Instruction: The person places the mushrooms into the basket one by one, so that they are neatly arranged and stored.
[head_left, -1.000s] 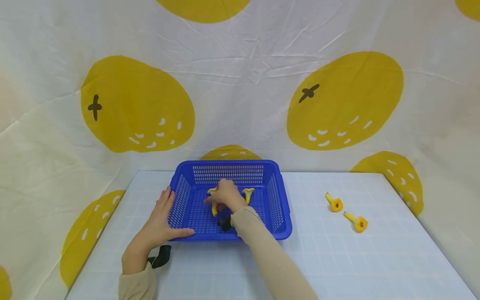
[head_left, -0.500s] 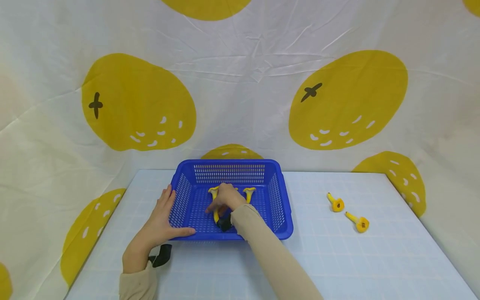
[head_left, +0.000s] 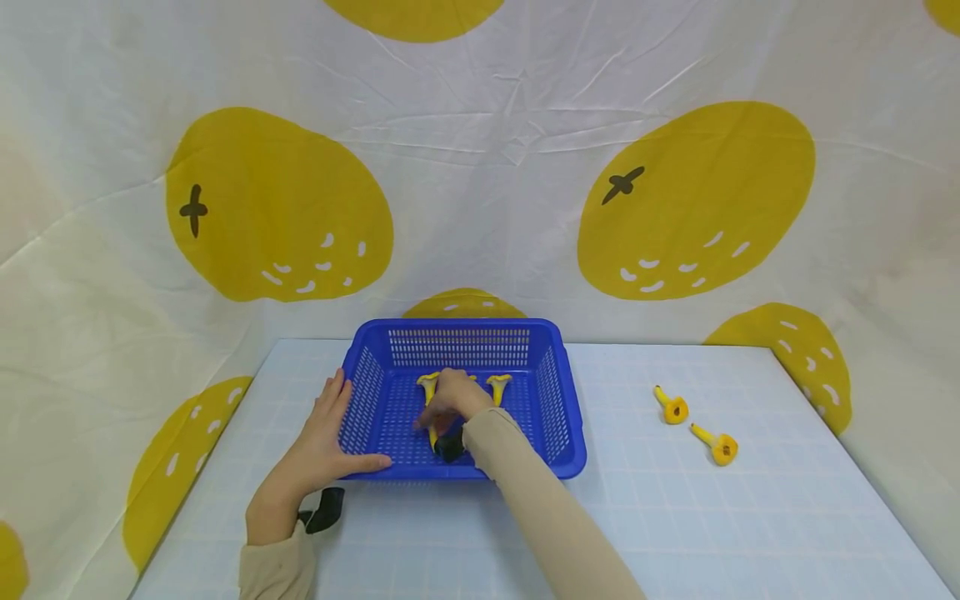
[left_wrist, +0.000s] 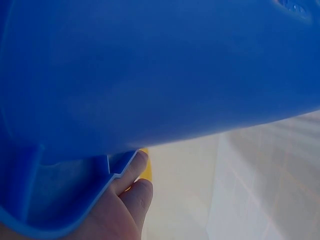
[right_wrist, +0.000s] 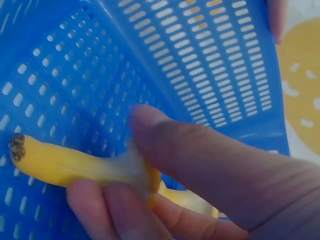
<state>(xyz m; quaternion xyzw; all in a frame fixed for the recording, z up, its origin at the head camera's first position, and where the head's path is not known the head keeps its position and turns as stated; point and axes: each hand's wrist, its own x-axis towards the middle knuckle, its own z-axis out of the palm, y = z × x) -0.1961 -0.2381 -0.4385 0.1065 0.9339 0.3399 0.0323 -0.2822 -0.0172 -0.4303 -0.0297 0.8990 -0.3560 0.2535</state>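
Inside the blue basket | yellow mushroom pinched at cap end by right hand | stem runs from grip toward the person | left hand farther off, spread at basket's near-left corner

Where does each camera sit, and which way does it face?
Head: on the head, facing forward and down at the basket; left hand, right hand and sleeves show.
Left wrist: worn there, facing the basket's wall close up; left fingers show.
Right wrist: worn there, facing into the basket; the right hand pinches a mushroom, another finger, likely the left hand's, shows top right.
Head and right wrist share the right hand inside the basket.
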